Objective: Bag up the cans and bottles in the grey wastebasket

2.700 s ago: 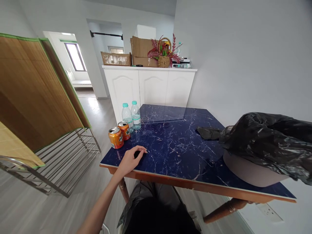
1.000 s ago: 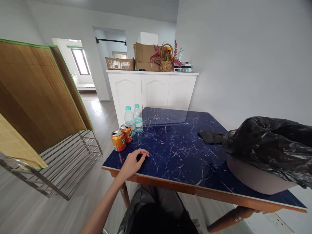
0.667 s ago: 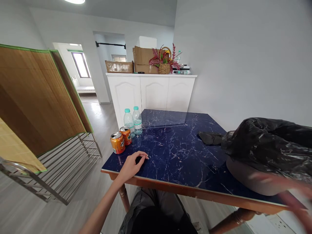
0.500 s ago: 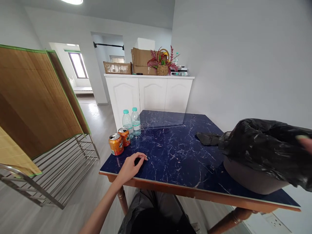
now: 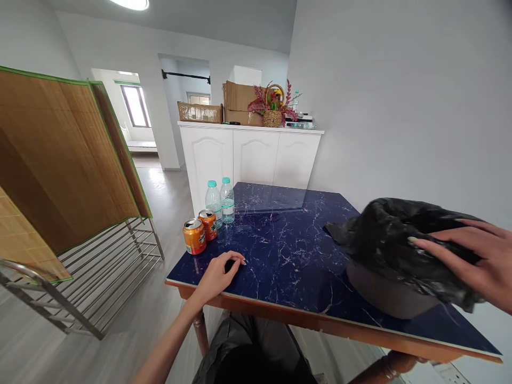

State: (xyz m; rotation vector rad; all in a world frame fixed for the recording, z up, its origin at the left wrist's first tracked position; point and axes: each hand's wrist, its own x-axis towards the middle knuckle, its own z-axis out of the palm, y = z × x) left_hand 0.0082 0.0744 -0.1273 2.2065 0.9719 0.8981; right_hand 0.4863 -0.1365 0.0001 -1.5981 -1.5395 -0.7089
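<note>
- Right hand: grip half open, thumb and fingers touching black bag near its mouth.
- Left hand: grip closed, nothing visible held, resting on bench.
- Bin: bench's right side, upright, axis vertical; bag's loose end points left.

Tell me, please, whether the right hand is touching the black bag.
Touching. The head view shows the right hand at the mouth of the black bag, its thumb laid against the plastic.
</note>
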